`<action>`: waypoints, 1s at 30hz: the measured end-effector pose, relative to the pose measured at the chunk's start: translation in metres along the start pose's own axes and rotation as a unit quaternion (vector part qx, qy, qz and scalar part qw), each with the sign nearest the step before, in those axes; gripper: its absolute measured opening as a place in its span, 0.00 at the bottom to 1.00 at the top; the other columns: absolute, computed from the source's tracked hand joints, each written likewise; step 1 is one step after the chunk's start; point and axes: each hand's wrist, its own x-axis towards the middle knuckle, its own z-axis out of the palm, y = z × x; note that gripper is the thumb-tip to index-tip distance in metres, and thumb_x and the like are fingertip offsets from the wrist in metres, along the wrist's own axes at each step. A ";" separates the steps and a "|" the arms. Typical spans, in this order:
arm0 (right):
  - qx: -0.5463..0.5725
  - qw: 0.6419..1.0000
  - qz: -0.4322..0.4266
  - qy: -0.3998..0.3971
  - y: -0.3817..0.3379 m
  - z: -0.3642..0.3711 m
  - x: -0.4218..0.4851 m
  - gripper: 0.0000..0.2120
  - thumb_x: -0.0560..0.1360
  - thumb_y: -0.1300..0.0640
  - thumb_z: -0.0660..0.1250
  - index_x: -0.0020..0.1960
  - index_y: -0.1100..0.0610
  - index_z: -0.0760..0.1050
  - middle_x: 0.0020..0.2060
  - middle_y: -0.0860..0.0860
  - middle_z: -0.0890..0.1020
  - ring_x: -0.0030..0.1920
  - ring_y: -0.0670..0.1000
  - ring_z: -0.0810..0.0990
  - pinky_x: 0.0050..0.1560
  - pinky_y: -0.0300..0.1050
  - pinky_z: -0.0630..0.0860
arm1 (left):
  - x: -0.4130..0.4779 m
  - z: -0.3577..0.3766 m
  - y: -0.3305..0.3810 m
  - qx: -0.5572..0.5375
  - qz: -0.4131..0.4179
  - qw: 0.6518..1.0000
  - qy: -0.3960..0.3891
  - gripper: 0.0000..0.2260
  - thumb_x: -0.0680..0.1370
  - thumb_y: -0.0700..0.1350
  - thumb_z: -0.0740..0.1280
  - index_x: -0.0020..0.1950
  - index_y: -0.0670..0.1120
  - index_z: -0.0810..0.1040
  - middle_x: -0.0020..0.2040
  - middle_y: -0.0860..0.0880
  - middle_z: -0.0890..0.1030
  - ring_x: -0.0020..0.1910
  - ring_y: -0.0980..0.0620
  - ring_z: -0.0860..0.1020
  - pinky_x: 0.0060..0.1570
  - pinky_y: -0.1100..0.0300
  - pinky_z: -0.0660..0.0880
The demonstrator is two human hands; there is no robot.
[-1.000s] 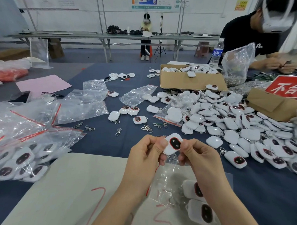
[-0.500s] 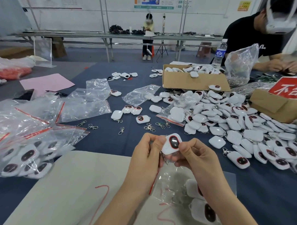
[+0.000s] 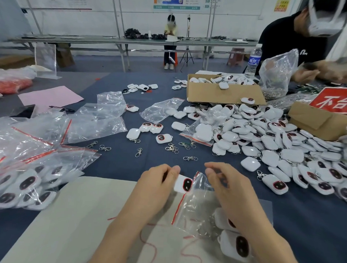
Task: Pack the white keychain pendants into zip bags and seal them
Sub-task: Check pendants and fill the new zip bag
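The left grip (image 3: 157,185) pinches a pendant (image 3: 183,184) at the bag (image 3: 198,202) mouth. The right grip (image 3: 228,191), just beside, is blurred; I cannot tell its hold.

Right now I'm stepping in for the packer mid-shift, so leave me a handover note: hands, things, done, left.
Left hand pinches a pendant at the mouth of the open zip bag.
Right hand is at the bag's mouth, blurred; grip unclear.
Done: at least two pendants lie in this bag; filled bags sit to the left.
Left: push this pendant in, seal the bag, then pack the loose pile using the empty bags.
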 end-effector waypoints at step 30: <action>0.102 0.992 -0.012 -0.069 -0.016 -0.001 -0.006 0.10 0.80 0.54 0.65 0.46 0.43 0.82 0.37 0.41 0.84 0.38 0.40 0.81 0.38 0.29 0.73 | -0.024 0.016 0.026 -0.132 0.059 0.953 -0.268 0.18 0.77 0.55 0.61 0.42 0.38 0.74 0.32 0.46 0.72 0.31 0.50 0.67 0.33 0.55 0.63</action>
